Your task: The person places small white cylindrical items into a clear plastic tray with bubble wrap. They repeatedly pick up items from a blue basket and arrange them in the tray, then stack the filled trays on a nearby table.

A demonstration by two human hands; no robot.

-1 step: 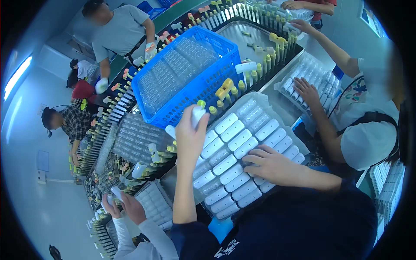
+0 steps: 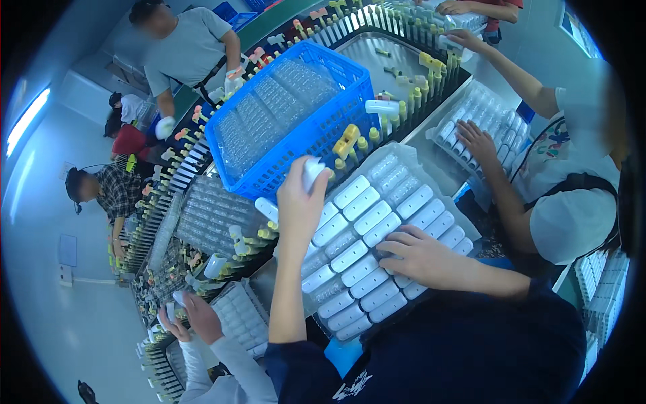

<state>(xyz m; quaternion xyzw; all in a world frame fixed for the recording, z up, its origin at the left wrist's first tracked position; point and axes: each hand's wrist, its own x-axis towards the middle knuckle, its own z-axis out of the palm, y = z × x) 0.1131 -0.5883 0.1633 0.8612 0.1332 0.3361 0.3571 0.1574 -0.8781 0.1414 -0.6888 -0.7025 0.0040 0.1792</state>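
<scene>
My left hand is raised at the row of yellow-green pegs, closed round a small white plastic casing. The thumb and fingers grip its sides and hide its lower part. My right hand lies over a clear plastic tray, palm down with the fingers apart and bent across the white casings there. Its fingertips touch the casings, which lie in slanting rows; several pockets hold none. A yellow clip-like fixture stands on the pegs just beyond my left hand.
A blue crate holding clear trays stands past the pegs. Another white casing sits on the pegs at its right. Co-workers' hands handle trays at the right, and others hold white parts at the lower left. Peg-lined conveyors curve around.
My left hand has shifted slightly right and the casing in it has turned a little; the yellow-green tip above it no longer shows. My right hand stays put.
</scene>
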